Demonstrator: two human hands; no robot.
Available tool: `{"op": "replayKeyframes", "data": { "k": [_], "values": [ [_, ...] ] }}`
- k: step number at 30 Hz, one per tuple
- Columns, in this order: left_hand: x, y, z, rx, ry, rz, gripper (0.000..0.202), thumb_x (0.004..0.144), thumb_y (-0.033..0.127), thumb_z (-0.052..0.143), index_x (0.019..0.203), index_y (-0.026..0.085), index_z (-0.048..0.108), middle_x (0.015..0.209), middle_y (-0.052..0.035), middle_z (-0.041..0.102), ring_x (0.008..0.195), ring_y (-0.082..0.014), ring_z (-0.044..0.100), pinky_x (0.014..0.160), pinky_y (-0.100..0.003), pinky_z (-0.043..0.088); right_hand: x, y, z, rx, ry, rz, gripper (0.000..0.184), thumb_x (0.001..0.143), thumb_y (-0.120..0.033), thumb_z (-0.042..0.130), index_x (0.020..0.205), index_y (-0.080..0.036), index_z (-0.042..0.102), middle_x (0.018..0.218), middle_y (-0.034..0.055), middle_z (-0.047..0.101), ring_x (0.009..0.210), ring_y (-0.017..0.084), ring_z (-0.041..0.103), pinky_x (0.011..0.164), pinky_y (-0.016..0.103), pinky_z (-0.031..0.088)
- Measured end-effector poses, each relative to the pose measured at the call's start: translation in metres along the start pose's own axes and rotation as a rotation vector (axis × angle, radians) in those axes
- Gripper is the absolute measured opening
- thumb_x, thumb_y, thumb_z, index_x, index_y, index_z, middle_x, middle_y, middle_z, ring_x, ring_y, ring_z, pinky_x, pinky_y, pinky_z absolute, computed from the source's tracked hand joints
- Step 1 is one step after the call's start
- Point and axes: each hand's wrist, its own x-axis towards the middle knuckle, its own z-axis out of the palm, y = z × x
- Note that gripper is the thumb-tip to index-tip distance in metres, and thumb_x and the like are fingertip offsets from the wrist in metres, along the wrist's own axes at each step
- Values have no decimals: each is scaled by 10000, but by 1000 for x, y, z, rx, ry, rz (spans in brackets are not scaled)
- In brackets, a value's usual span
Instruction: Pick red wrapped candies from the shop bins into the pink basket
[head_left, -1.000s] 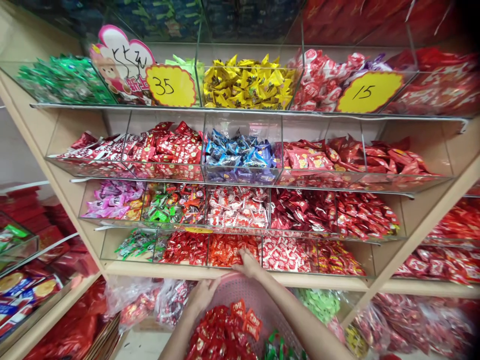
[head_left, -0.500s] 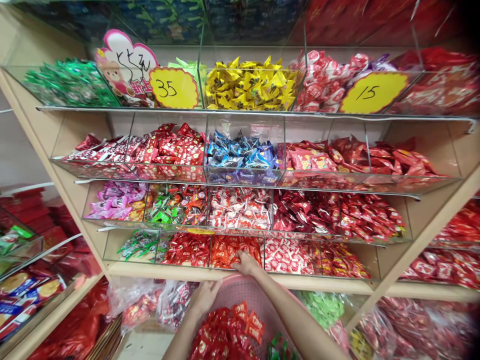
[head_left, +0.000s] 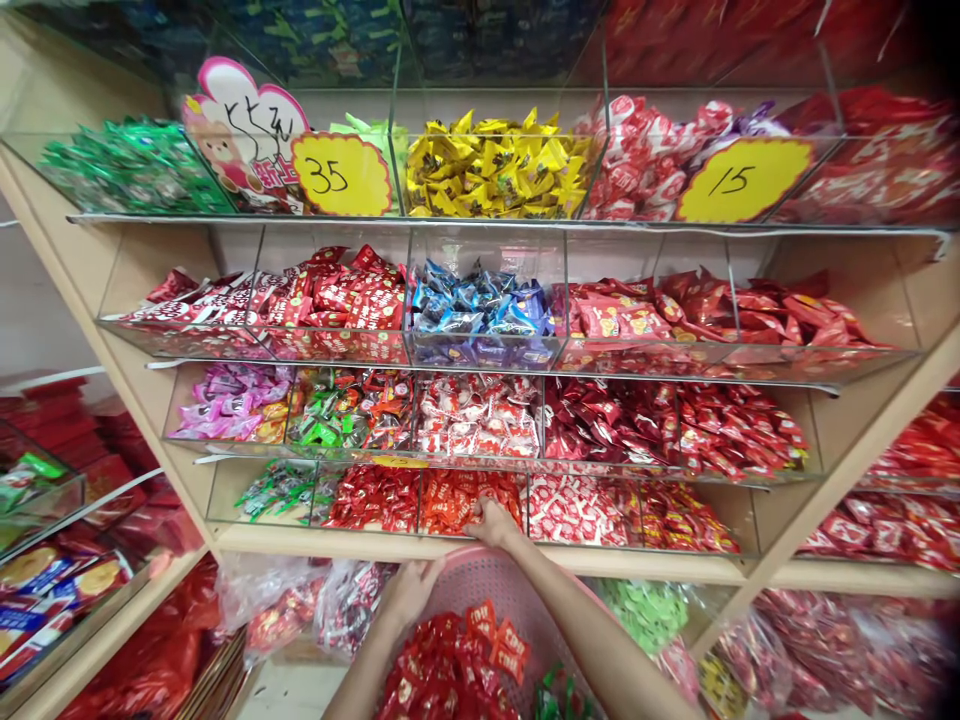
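Note:
My left hand point(head_left: 411, 592) is closed on the rim of a pink perforated plastic basket point(head_left: 529, 600). Inside the basket lies a heap of red-wrapped candies point(head_left: 442, 660), with a few green-wrapped ones point(head_left: 559, 692) on the right. My right hand point(head_left: 495, 523) reaches over the basket's far rim to the bottom-row bin of orange-red wrapped candies point(head_left: 454, 492). Its fingers are curled in at the front of that bin, beside the candies. Whatever lies between those fingertips is too small to make out.
Clear-walled bins of wrapped candies rise in rows on a wooden shelf point(head_left: 697, 565). Yellow price cards point(head_left: 341, 175) hang on the upper row. Bagged candies point(head_left: 285, 610) lie beneath the shelf. More stocked shelving flanks both sides.
My right hand's fingers have shifted very slightly at the bin's front. The left hand and basket stay in place, and the camera view has tilted a little.

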Motion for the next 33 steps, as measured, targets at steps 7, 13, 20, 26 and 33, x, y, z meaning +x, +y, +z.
{"op": "replayKeyframes", "data": {
  "k": [7, 13, 20, 26, 33],
  "values": [
    [-1, 2, 0, 33, 3, -17, 662, 781, 669, 266, 1136, 225, 606, 1163, -80, 620, 1063, -261, 570, 872, -320, 407, 8, 7, 10, 27, -19, -52, 369, 646, -342, 658, 969, -173, 602, 936, 81, 630, 851, 196, 588, 672, 241, 370],
    [1, 0, 0, 17, 8, -3, 647, 781, 657, 281, 1094, 210, 630, 1139, -75, 634, 1060, -238, 575, 871, -281, 409, 12, 10, 10, 91, 35, -87, 272, 712, -329, 584, 929, -172, 629, 935, 63, 644, 856, 170, 583, 713, 229, 384],
    [-1, 5, -1, 37, 1, 2, 629, 777, 664, 273, 1055, 242, 648, 1124, -65, 644, 1073, -251, 566, 897, -301, 397, 10, 10, 16, 169, 30, -79, 313, 662, -345, 643, 923, -172, 632, 902, 38, 655, 835, 177, 589, 713, 238, 408],
    [-2, 5, -1, 47, 5, -2, 622, 781, 661, 265, 1043, 251, 653, 1108, -59, 652, 1049, -252, 578, 864, -299, 408, 12, 19, 25, 345, 178, -113, 251, 715, -274, 594, 929, -151, 639, 1001, 76, 654, 961, 192, 582, 855, 273, 414],
    [0, 1, 0, 28, -1, 7, 638, 781, 659, 266, 1008, 217, 666, 1052, -75, 675, 1004, -233, 598, 841, -267, 407, 6, 20, 2, 694, 310, -47, 291, 712, -328, 602, 928, -135, 626, 1019, 100, 658, 950, 193, 599, 861, 295, 443]
  ]
}}
